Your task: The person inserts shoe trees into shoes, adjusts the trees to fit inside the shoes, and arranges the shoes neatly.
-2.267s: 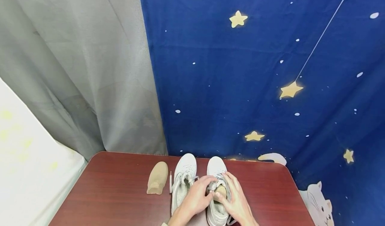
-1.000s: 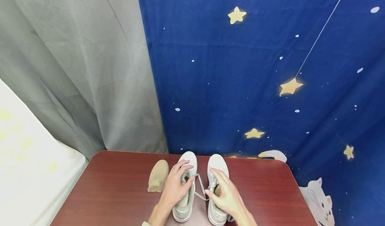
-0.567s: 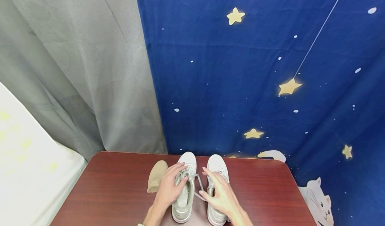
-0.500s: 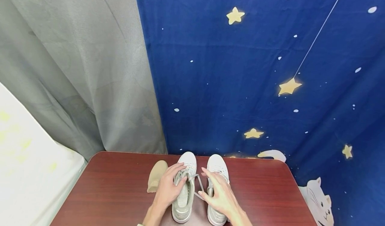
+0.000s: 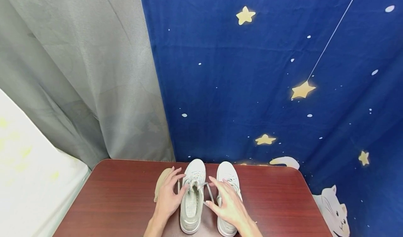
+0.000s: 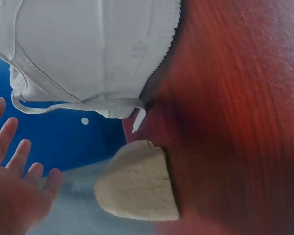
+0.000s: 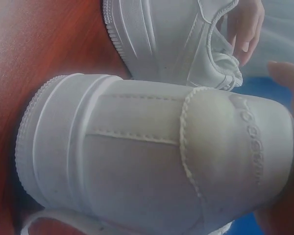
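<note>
Head view: bright, even light; white cloth (image 5: 28, 188) washed out at left; pale glare on tabletop (image 5: 270, 195) near lower edge. Left wrist view: dimmer, soft; dark shadow beside beige insole (image 6: 137, 188). Right wrist view: hazy; heel lettering (image 7: 256, 142) blurred.

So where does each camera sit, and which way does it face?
Head: on the head, facing down and forward at the table and blue curtain; left hand and right hand show.
Left wrist: on that wrist, facing the left shoe and tan pad; left hand shows.
Right wrist: on that wrist, facing the right shoe heel-on; both hands partly show.
Both wrist views share the left shoe.
</note>
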Demonstrator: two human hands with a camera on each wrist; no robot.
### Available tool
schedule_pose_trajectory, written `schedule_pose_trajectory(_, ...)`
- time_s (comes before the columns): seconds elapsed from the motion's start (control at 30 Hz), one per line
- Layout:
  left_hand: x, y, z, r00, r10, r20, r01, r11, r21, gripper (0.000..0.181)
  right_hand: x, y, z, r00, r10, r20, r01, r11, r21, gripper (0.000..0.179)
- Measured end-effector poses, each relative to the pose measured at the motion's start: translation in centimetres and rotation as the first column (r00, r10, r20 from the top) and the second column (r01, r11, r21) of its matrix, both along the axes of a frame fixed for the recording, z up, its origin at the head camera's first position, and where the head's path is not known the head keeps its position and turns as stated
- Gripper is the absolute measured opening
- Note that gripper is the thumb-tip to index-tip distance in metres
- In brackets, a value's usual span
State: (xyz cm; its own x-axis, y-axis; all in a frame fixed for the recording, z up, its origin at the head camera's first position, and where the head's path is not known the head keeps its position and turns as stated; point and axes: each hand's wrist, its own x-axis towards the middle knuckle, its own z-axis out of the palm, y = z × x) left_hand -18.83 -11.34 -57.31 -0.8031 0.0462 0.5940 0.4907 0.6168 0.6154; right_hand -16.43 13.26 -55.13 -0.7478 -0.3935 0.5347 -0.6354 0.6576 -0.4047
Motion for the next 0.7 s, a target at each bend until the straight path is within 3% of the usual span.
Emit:
schedule_pose_trajectory(0.23,-0.2,-1.3,-0.7,0.998,0.055,-0.009,-0.056,0.998,-0.001,0.033,-0.2,-0.5,0.0,1.0,0.007,-0.001,-0.007,1.0,-0.012,0.073)
schedule_pose_trajectory(0.43,-0.3,-2.3,-1.6,0.997,0.075,0.03,-0.076,0.996,0.038,0.033,0.0,-1.0,0.1,1.0,0.013,0.022,-0.012,1.0,-0.007,0.068)
schedule_pose_trajectory(0.7,-0.1,-3.9,-2.4,0.99,0.106,0.09,-0.108,0.994,0.024,0.036,-0.1,-1.0,0.0,1.0,0.02,0.017,-0.021,0.999,0.034,0.054)
